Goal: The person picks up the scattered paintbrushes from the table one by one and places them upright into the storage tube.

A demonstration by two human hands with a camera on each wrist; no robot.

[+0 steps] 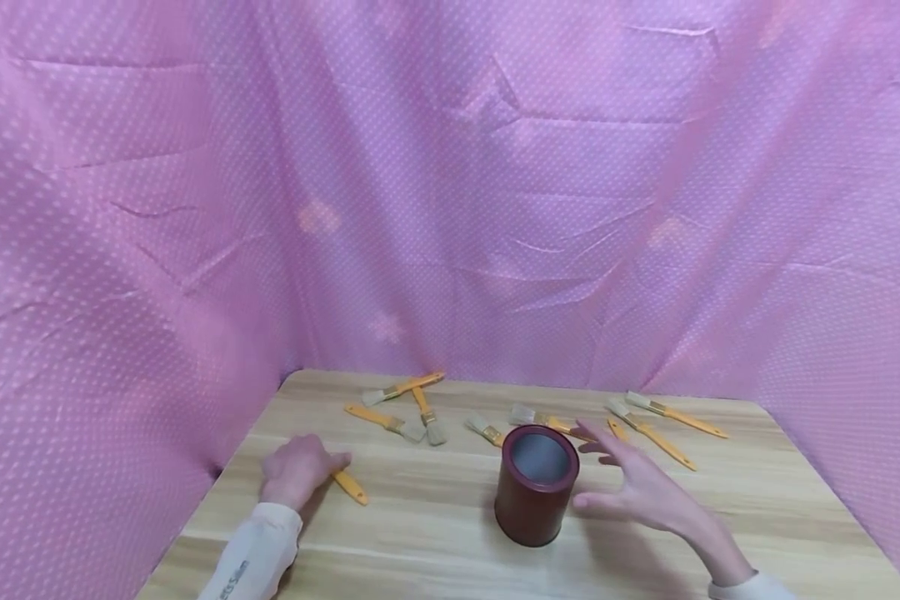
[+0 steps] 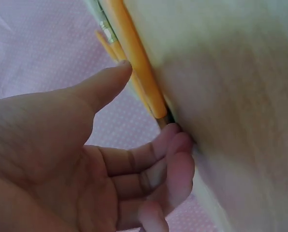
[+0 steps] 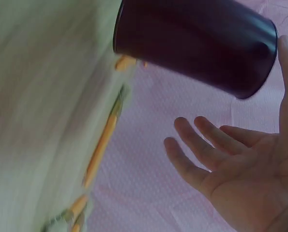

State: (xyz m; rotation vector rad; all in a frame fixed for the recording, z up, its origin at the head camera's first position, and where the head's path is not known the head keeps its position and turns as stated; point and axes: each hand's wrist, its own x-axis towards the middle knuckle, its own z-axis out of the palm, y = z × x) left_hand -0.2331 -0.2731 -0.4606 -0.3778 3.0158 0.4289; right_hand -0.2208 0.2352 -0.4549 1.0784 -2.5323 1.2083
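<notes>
My left hand (image 1: pixel 298 468) is low over a paintbrush with a yellow handle (image 1: pixel 351 488) at the left of the table. In the left wrist view the thumb overlaps the yellow handle (image 2: pixel 141 63), while the loosely bent fingers (image 2: pixel 180 169) are right at the brush's other end. Thumb and fingers stand apart, and the bristles are mostly hidden. A dark red-brown can (image 1: pixel 534 512) with an open top stands upright right of the table's middle. Beside its right side, my right hand (image 1: pixel 637 492) is spread with nothing in its grasp; the thumb comes close to the can's rim.
Several more yellow-handled paintbrushes lie behind the can, among them a crossed pair (image 1: pixel 420 400) at the back left and two (image 1: pixel 663 437) (image 1: pixel 690 418) at the back right. The wood-patterned table (image 1: pixel 420 533) is enclosed by pink dotted cloth (image 1: pixel 457 208).
</notes>
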